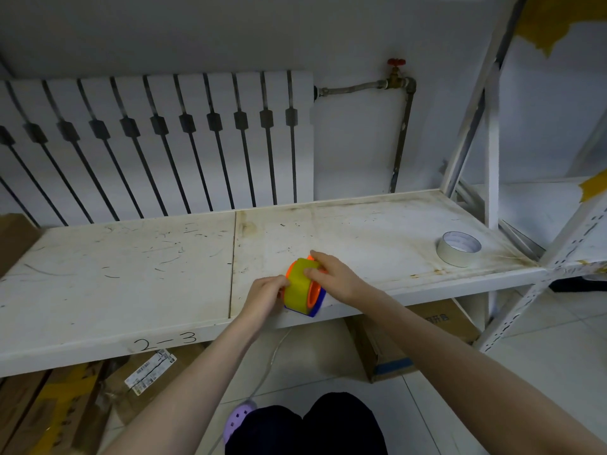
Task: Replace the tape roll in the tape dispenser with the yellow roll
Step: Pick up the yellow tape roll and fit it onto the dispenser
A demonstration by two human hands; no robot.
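Note:
The yellow tape roll [297, 287] sits on the orange and blue tape dispenser [316, 298] near the front edge of the white shelf [131, 264]. My left hand [265, 295] grips the dispenser from its left side. My right hand [331, 277] lies over the top of the yellow roll, fingers curled on it. A white tape roll [458, 248] lies flat on the shelf at the far right, apart from both hands.
A radiator [157, 142] and a pipe with a red valve [396, 72] stand behind the shelf. Shelf uprights [491, 152] rise at the right. Cardboard boxes [417, 343] sit on the floor below, and my knees [305, 425] show at the bottom.

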